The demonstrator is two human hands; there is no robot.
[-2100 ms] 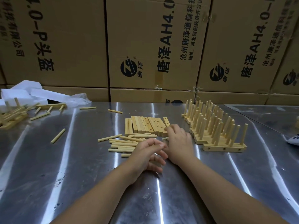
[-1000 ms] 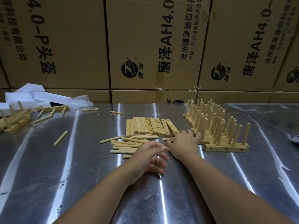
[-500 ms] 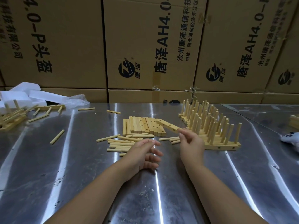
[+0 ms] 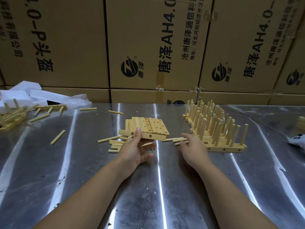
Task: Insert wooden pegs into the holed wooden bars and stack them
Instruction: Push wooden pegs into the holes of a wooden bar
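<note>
My left hand (image 4: 136, 148) holds one holed wooden bar (image 4: 155, 136) level above the table, thumb on its front face, fingers beneath. Behind it lies a flat row of holed bars (image 4: 148, 125). Loose wooden pegs (image 4: 113, 144) lie to the left of and under that hand. My right hand (image 4: 192, 147) hovers with fingers spread and holds nothing, its fingertips over a few loose pegs (image 4: 175, 139). To the right stands a stack of finished bars with upright pegs (image 4: 214, 128).
The table top (image 4: 82, 162) is shiny metal. Scattered pegs (image 4: 57, 137) and a pile of assembled pieces (image 4: 11, 116) lie at the far left beside white foam blocks (image 4: 24, 95). Cardboard boxes (image 4: 156, 47) wall off the back edge.
The bar passed from my right hand to my left hand, which has lifted off the table. My right hand let go and dropped toward the loose pegs.
</note>
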